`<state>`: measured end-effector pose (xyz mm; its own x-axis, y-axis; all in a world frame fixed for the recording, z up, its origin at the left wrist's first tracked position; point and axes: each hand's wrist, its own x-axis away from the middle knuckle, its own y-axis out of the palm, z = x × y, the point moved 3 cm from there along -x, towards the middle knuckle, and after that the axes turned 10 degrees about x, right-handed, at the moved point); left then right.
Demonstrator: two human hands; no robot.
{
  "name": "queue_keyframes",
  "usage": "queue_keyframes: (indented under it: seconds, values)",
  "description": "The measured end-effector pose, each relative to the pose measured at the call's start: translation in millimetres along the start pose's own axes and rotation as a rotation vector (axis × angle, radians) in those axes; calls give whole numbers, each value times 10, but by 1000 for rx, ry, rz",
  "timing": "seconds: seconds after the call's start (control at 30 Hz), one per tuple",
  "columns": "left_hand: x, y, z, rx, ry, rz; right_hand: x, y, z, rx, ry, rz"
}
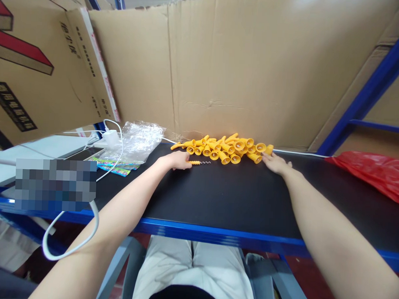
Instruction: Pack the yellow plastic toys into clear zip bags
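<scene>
Left hand (pixel 178 160) and right hand (pixel 275 162) flank yellow pile (pixel 226 148) at the table's (pixel 217 198) far edge.

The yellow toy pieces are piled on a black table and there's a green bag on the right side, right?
Not quite. The head view shows the bag on the right is red, not green. The yellow pieces do sit piled on the black table, between the left hand and right hand.

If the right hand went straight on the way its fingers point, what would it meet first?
Probably the yellow pile: the right hand lies flat on the mat, fingertips toward the pile's right end, close to or touching the nearest piece. Depth is unclear.
</scene>
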<state>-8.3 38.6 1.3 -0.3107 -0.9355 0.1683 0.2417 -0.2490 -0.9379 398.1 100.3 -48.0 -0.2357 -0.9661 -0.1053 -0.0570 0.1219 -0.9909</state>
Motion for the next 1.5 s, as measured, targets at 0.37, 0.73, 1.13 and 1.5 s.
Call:
queue_keyframes:
  seconds: [0.37, 0.73, 1.13, 1.5]
  values:
    - [-19, 11, -8, -2, 47, 75, 71, -90, -51, 24, -8, 136]
    - [-15, 9, -23, 17, 42, 76, 363, -632, -261, -225, -38, 636]
    - [-32, 14, -26, 31, 57, 95, 950, -860, -1413, -208, -692, 263]
    - [-75, 31, -66, 23, 51, 88, 1179, -591, -1753, 45, -879, 158]
